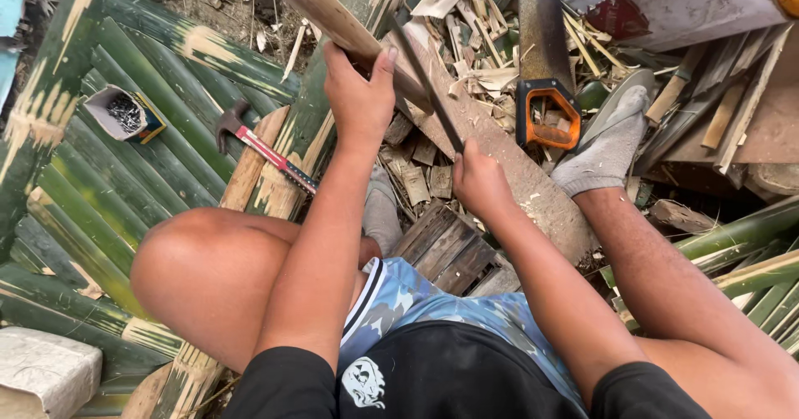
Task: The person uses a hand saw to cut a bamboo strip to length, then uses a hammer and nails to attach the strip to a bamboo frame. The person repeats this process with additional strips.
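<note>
Head view | I'm watching left hand [359,94] gripping wooden pole [333,15] over bamboo scraps | right hand [480,182] clenching long blade [424,82] against it | pole looking stiff, heavy; gripping mid-shaft

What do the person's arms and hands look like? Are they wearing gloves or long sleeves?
No gloves: the left hand and right hand are both bare, with no rings, watch or bands showing. The forearms are bare too. Short black sleeves cover only the upper arms, by the bottom edge of the picture.
</note>
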